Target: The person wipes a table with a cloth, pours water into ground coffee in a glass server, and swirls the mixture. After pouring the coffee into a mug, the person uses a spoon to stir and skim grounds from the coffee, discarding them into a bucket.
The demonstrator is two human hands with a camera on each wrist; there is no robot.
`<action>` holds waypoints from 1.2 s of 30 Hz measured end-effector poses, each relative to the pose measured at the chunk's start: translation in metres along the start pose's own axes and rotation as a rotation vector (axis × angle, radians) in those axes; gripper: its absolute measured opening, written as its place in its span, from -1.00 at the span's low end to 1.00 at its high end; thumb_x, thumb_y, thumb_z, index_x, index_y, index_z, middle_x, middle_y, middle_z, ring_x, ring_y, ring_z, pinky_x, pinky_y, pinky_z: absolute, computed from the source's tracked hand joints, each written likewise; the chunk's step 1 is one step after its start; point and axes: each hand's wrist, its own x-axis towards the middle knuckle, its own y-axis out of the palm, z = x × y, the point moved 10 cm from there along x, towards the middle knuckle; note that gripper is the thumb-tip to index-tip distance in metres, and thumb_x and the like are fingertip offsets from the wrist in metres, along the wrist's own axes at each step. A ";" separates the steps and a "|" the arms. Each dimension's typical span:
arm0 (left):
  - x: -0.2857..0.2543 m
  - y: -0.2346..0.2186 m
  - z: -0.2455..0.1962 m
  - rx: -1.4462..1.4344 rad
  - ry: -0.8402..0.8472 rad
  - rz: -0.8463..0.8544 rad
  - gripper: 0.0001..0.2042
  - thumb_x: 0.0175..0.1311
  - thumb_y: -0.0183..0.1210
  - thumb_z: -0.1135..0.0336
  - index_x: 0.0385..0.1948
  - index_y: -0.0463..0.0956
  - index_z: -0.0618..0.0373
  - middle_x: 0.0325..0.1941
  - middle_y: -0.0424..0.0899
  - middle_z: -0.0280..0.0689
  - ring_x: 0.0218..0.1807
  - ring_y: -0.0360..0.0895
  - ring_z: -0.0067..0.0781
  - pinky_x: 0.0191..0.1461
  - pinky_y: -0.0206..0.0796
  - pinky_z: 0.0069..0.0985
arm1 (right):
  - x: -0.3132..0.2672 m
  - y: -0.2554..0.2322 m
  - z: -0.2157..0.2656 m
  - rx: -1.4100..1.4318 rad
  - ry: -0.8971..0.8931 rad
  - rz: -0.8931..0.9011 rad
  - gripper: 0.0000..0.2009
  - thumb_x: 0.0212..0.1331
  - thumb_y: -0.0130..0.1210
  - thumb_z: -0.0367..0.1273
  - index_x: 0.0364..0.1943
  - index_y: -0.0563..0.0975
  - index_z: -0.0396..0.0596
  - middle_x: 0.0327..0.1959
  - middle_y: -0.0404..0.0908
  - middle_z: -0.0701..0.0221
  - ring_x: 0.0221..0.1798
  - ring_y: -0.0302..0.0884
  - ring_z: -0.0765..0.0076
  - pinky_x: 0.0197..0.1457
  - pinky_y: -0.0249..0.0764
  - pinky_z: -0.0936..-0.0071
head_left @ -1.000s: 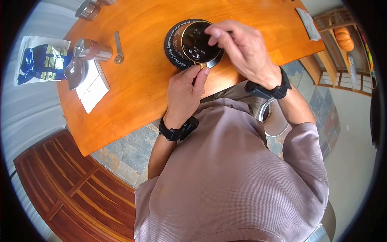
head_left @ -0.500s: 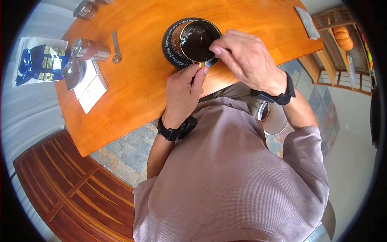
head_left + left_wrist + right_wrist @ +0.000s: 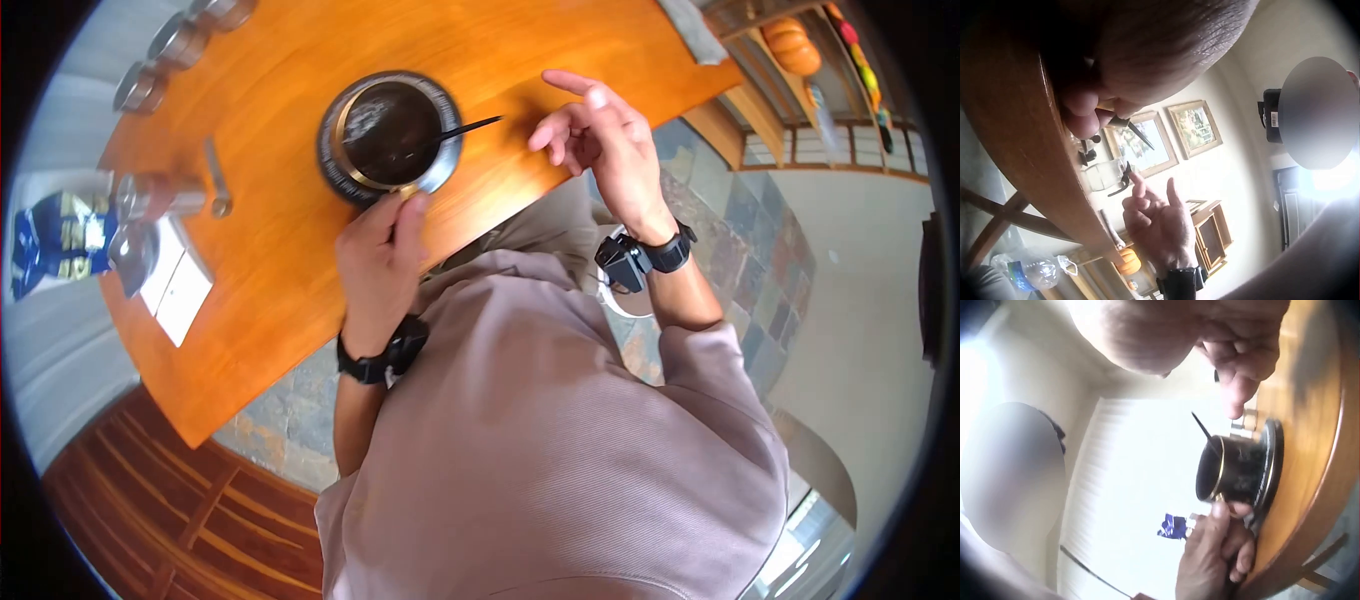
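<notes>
My left hand [image 3: 380, 265] pinches the gold handle [image 3: 406, 190] of a black cup [image 3: 1240, 469] with a gold rim. Dark liquid [image 3: 385, 130] fills part of it. Under the cup lies a black saucer [image 3: 1274, 447] with white lettering. A thin dark stick [image 3: 472, 128], perhaps a spoon handle, leans out over the rim; its lower end is hidden in the liquid. To the right of the cup, my right hand [image 3: 605, 150] is held in the air near the table edge, fingers loosely spread and holding nothing.
At the left stand a metal canister [image 3: 155, 197], a blue bag [image 3: 65, 240] and white box-like items [image 3: 180, 295], with a long-handled scoop [image 3: 216, 178] nearby. Metal jars [image 3: 178, 42] line the far left edge. A grey cloth [image 3: 693, 30] lies at the table's far right.
My right hand has let go of the dark stick and drawn away right, leaving it leaning in the cup. The left hand keeps its hold on the handle. The head view has shifted.
</notes>
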 end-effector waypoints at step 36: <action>-0.005 -0.005 0.003 0.033 -0.078 -0.093 -0.74 0.53 0.02 0.24 -0.20 0.63 0.21 -0.73 0.42 -0.49 -0.71 0.23 -0.82 -0.61 -0.07 -0.75 | -0.053 -0.114 -0.093 -0.027 -0.016 -0.237 -0.22 0.32 0.10 -0.46 0.52 -0.11 0.03 -0.51 0.62 0.38 -0.62 0.51 0.57 -0.58 0.46 0.63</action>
